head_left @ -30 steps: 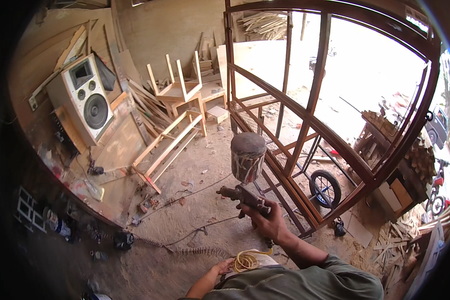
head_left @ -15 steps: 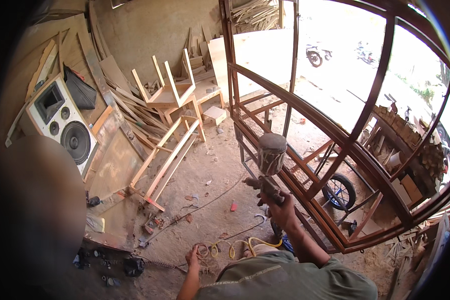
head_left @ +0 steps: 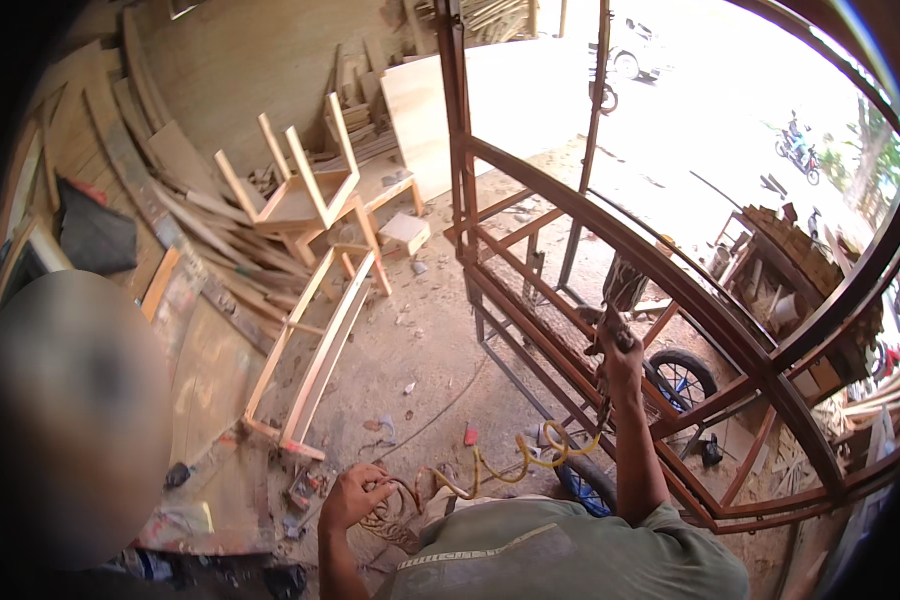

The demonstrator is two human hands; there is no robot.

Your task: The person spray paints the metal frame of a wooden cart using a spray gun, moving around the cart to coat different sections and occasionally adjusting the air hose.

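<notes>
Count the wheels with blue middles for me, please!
2. One wheel is just right of the right hand; the other wheel is just beyond the green shirt. More may be hidden behind the brown frame.

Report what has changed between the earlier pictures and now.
The right hand has carried the spray gun forward and right, up to the brown cart frame. The left hand has moved left, away from the body, and the yellow coiled hose is stretched out between the hands. The view has turned too. Unchanged: the right hand's grip on the gun, and the upturned wooden stool.
</notes>
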